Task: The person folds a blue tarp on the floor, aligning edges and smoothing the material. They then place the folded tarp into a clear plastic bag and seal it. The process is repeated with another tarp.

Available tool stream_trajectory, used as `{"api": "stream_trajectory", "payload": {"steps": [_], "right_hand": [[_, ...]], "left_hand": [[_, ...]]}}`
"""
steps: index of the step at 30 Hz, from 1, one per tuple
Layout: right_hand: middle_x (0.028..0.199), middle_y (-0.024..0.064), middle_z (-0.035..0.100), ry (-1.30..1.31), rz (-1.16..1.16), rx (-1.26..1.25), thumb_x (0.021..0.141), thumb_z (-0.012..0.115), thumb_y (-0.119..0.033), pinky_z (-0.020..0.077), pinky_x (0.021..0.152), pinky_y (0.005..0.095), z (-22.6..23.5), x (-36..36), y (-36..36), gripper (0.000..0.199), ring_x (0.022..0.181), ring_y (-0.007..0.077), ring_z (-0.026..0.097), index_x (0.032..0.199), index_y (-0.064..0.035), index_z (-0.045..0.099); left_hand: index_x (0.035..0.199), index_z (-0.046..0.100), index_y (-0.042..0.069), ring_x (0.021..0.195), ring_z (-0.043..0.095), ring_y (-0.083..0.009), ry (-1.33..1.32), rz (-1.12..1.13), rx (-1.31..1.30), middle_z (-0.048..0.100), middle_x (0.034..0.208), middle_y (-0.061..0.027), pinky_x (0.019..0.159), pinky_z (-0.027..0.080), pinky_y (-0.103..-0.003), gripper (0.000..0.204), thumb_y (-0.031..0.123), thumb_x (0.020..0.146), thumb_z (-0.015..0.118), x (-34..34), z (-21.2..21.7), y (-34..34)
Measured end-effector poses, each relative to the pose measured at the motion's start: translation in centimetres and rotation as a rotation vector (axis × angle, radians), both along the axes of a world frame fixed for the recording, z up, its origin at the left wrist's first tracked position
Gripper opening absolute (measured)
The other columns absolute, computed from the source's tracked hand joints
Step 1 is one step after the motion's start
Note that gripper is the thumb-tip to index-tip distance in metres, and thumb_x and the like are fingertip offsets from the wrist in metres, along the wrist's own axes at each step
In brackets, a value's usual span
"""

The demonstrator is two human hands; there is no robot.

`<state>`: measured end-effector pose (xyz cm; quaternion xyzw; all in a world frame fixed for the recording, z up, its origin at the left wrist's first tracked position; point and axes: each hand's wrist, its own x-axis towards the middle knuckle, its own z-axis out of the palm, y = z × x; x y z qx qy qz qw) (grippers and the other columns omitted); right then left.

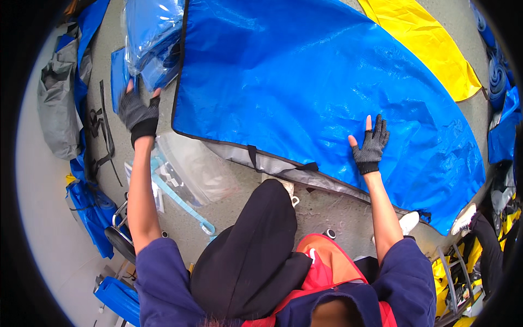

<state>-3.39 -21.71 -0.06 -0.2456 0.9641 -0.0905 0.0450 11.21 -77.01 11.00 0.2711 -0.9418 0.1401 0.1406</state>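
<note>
Blue tarp [305, 82] lies under flat right hand [370, 146].

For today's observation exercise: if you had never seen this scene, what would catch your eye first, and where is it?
The big blue tarpaulin sheet fills the middle and right of the floor, with a yellow sheet beyond it at the upper right. The right hand, in a dark fingerless glove, lies flat on the blue sheet near its front edge. The gloved left hand reaches up left to a clear plastic bag holding folded blue material.
</note>
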Motion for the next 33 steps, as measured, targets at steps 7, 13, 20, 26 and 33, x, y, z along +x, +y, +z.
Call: {"api": "stream_trajectory", "payload": {"steps": [7,13,20,26,33], "right_hand": [[0.148,0.0251,0.023,-0.307,0.372,-0.131,0.065,0.065,-0.068,0.0064,0.106,0.0647,2.2,7.0,-5.3,0.103,0.137,0.0457,0.017,0.143,-0.0112,0.031],[0.148,0.0276,0.02,-0.358,0.408,-0.099,0.054,0.069,-0.071,0.004,0.104,0.0684,2.5,7.2,-4.6,0.118,0.137,0.0493,0.015,0.144,-0.0099,0.025],[0.145,0.0177,0.034,-0.145,0.327,0.029,0.073,0.066,-0.031,0.0118,0.104,0.0681,0.8,8.7,-3.0,0.069,0.135,0.0448,0.024,0.137,-0.0245,0.043],[0.146,0.0159,0.033,-0.142,0.333,0.037,0.073,0.065,-0.054,0.0126,0.101,0.0704,0.9,8.1,-5.8,0.069,0.136,0.0439,0.021,0.136,-0.0304,0.044],[0.134,0.0155,0.046,-0.321,0.396,-0.081,0.068,0.072,-0.045,0.0183,0.102,0.0663,2.4,9.0,-9.6,0.09,0.127,0.0404,0.038,0.139,-0.0062,0.033]], "left_hand": [[0.138,0.037,0.008,0.115,0.05,-0.021,0.424,0.899,2.017,0.049,0.133,-0.0067,0.097,0.039,-0.038,0.097,0.067,0.068,0.069,10.1,-7.8,8.5],[0.105,0.063,0.001,0.083,0.064,-0.0251,0.342,0.323,1.028,0.068,0.091,-0.015,0.077,0.049,-0.033,0.048,0.037,0.075,0.076,4.5,2.3,13.3],[0.1,0.064,0.0,0.077,0.064,-0.0231,0.303,0.111,1.236,0.068,0.087,-0.0162,0.073,0.048,-0.032,0.041,0.036,0.082,0.069,-1.3,2.2,9.6],[0.131,0.046,0.004,0.104,0.06,-0.036,0.248,0.103,1.04,0.063,0.111,-0.0216,0.089,0.045,-0.039,0.066,0.041,0.081,0.067,2.1,-13.7,4.4],[0.106,0.065,0.003,0.086,0.06,-0.0192,0.279,0.577,1.526,0.066,0.099,-0.0067,0.077,0.046,-0.031,0.045,0.037,0.078,0.074,0.2,-11.5,4.2]]}}
